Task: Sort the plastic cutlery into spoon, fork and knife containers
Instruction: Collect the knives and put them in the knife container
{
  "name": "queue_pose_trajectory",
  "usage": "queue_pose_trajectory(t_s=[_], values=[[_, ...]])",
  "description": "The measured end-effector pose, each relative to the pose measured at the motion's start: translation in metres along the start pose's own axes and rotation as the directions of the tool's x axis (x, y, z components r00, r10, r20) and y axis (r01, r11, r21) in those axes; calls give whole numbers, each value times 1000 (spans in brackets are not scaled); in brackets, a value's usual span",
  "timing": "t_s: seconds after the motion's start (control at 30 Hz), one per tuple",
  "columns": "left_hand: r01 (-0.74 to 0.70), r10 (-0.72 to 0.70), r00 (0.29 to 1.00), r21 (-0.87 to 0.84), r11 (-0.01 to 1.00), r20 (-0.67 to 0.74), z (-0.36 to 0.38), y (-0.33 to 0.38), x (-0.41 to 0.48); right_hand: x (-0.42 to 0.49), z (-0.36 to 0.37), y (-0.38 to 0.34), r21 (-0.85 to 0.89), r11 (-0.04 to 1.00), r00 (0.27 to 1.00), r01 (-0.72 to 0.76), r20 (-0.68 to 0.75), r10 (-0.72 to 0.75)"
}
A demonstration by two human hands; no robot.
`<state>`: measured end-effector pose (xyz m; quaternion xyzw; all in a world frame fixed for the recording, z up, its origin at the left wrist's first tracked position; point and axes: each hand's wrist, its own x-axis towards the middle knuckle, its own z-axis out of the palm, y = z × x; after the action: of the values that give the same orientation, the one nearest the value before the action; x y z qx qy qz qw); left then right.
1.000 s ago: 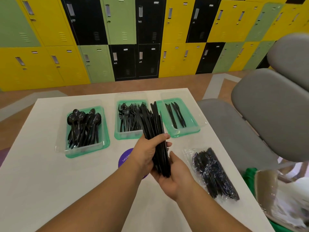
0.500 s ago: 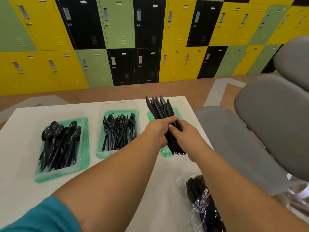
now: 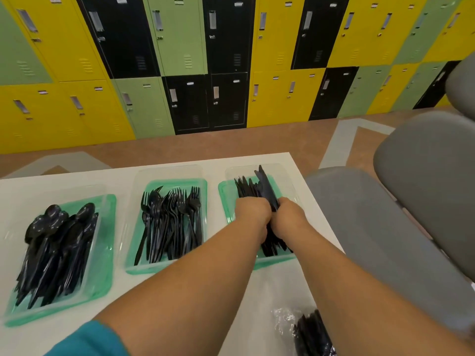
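Note:
Three clear containers with green bottoms stand in a row on the white table [image 3: 77,176]. The left container [image 3: 105,286] holds black spoons [image 3: 55,247]. The middle container [image 3: 133,268] holds black forks [image 3: 171,222]. Both my hands are over the right container [image 3: 223,199]. My left hand [image 3: 253,213] and my right hand [image 3: 289,214] together grip a thick bundle of black knives [image 3: 259,187], low inside that container. The blades point away from me; the handles are partly hidden under my wrists.
A clear plastic bag of black cutlery [image 3: 312,335] lies at the near right of the table. A grey padded chair [image 3: 411,201] stands close against the table's right edge. Coloured lockers [image 3: 231,60] line the wall beyond.
Both hands carried the knife bundle forward from in front of me to the right container and lowered it in. The camera view tilted forward and came closer to the containers.

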<state>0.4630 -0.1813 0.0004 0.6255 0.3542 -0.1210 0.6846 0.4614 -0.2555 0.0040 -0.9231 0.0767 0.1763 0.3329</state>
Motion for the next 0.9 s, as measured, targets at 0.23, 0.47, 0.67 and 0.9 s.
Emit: queue_pose_trajectory(t_s=[0.23, 0.47, 0.67, 0.9], values=[[-252, 286, 951, 238, 938, -120, 4, -17, -17, -8, 5, 3, -130, 991, 996, 33, -81, -44], [-181, 128, 984, 655, 733, 128, -6, -17, -25, -17, 1, 15, -447, 869, 974, 212, 24, -225], [-505, 448, 854, 627, 593, 264, -24, -16, -48, -25, -14, 11, -480, 805, 934, 348, 103, -342], [-604, 701, 687, 687, 403, 193, -106, -47, -92, -82, -38, 32, -228, 852, 875, 472, 242, -420]])
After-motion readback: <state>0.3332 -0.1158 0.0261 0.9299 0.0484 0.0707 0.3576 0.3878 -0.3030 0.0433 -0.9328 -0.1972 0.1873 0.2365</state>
